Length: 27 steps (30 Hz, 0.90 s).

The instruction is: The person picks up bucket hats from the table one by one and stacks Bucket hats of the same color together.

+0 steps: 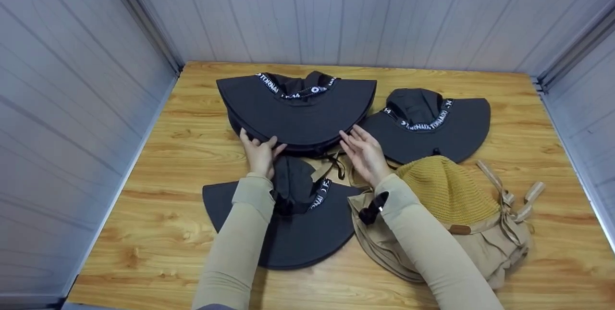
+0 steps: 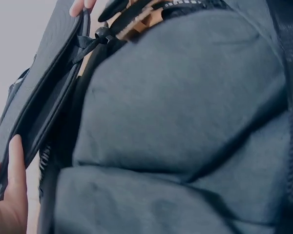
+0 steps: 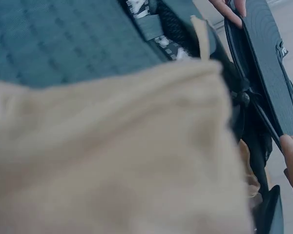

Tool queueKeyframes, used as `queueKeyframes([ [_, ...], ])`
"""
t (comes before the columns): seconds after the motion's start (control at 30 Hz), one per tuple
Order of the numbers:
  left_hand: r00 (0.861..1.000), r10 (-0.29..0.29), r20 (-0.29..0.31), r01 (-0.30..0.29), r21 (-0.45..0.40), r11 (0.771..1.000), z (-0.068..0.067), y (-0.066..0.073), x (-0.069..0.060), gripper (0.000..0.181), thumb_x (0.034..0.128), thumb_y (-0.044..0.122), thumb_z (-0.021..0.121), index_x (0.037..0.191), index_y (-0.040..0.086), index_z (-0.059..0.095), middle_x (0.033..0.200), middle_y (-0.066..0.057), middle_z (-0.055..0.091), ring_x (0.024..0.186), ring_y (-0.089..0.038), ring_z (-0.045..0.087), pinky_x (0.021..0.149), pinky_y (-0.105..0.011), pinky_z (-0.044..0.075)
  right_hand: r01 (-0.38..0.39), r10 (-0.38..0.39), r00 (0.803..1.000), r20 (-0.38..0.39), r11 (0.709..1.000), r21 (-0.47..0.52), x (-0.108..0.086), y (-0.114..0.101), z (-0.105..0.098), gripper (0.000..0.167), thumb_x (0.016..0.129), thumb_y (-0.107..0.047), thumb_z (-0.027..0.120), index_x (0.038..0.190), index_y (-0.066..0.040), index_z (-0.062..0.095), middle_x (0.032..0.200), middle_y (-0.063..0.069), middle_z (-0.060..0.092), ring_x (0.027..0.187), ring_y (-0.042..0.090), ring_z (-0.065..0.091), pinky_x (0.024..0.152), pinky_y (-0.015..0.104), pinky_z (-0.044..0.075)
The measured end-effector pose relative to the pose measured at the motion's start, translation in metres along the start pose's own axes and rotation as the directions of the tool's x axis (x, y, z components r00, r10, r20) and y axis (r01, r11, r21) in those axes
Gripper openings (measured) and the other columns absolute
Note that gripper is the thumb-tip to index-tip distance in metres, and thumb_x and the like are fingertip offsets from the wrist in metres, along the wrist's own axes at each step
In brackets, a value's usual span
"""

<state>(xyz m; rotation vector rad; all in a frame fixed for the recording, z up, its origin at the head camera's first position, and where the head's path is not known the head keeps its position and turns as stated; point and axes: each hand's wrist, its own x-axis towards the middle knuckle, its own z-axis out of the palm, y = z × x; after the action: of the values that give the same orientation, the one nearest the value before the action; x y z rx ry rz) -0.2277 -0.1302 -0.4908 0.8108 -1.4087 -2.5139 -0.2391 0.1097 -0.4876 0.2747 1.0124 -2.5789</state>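
Note:
Both hands hold the front edge of a dark wide-brimmed sun hat (image 1: 298, 120) at the back of the table; its brim looks doubled, and a lettered band runs round the opening. My left hand (image 1: 259, 154) pinches the brim at its left front, my right hand (image 1: 366, 154) at its right front. In the left wrist view the left fingers (image 2: 17, 170) lie along the brim's edge. A black cord with a toggle (image 3: 241, 99) hangs from the brim between the hands in the right wrist view. Under the forearms lies another dark sun hat (image 1: 307, 238), partly hidden.
A third dark sun hat (image 1: 425, 137) lies at the back right. Beige hats with a yellow knitted crown (image 1: 447, 190) and ribbon ties (image 1: 528, 199) lie at front right. Pale panels (image 1: 336, 17) border the wooden table (image 1: 158, 204) at the back and sides.

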Motion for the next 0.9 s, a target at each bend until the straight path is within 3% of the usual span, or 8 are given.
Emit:
queueKeyframes([
  [0.23,0.998,-0.040,-0.039,0.041,0.019,0.999,-0.006,-0.006,0.007,0.095,0.0941,-0.016,0.045,0.158,0.035,-0.004,0.160,-0.015,0.022,0.132,-0.029,0.046,0.075,-0.032,0.059,-0.034,0.035,0.999,0.013,0.999,-0.034,-0.001,0.005,-0.008,0.065,0.103,0.007,0.029,0.159,-0.005,-0.002,0.167,0.011,-0.006,0.153,0.030,0.016,0.125,0.036,0.017],
  [0.43,0.995,-0.073,-0.065,0.074,0.022,0.997,-0.009,-0.007,0.010,0.085,0.0954,-0.015,0.042,0.156,0.028,0.001,0.161,-0.014,0.016,0.123,-0.026,0.048,0.087,-0.038,0.058,-0.033,0.033,0.999,0.007,0.999,-0.036,-0.004,0.003,-0.015,0.065,0.103,0.008,0.027,0.158,-0.005,-0.003,0.167,0.013,-0.001,0.153,0.030,0.014,0.126,0.036,0.016],
  [0.53,0.992,-0.096,-0.088,0.095,-0.009,0.995,-0.009,-0.007,0.012,0.078,0.0958,-0.014,0.043,0.153,0.020,0.003,0.162,-0.015,0.011,0.122,-0.028,0.049,0.093,-0.041,0.057,-0.031,0.030,0.999,-0.014,0.999,-0.014,-0.006,0.000,-0.018,0.065,0.103,0.006,0.029,0.159,-0.007,-0.003,0.167,0.012,0.000,0.153,0.029,0.014,0.125,0.036,0.016],
  [0.73,0.985,-0.123,-0.121,0.117,-0.059,0.991,-0.011,-0.006,0.014,0.077,0.0955,-0.013,0.049,0.152,0.014,0.003,0.164,-0.017,0.004,0.140,-0.031,0.039,0.096,-0.040,0.056,-0.019,0.026,0.995,-0.094,0.996,0.084,-0.013,-0.004,-0.023,0.065,0.104,0.002,0.031,0.160,-0.009,-0.001,0.167,0.011,0.006,0.153,0.027,0.017,0.125,0.034,0.018],
  [0.9,0.984,-0.118,-0.137,0.115,-0.030,0.993,-0.011,-0.005,0.015,0.076,0.0961,-0.010,0.051,0.154,0.014,0.007,0.163,-0.017,0.011,0.141,-0.031,0.040,0.094,-0.038,0.057,-0.011,0.041,0.982,-0.183,0.987,0.160,-0.019,-0.008,-0.028,0.065,0.105,0.001,0.032,0.160,-0.011,-0.002,0.167,0.011,0.009,0.152,0.027,0.019,0.124,0.033,0.021],
])
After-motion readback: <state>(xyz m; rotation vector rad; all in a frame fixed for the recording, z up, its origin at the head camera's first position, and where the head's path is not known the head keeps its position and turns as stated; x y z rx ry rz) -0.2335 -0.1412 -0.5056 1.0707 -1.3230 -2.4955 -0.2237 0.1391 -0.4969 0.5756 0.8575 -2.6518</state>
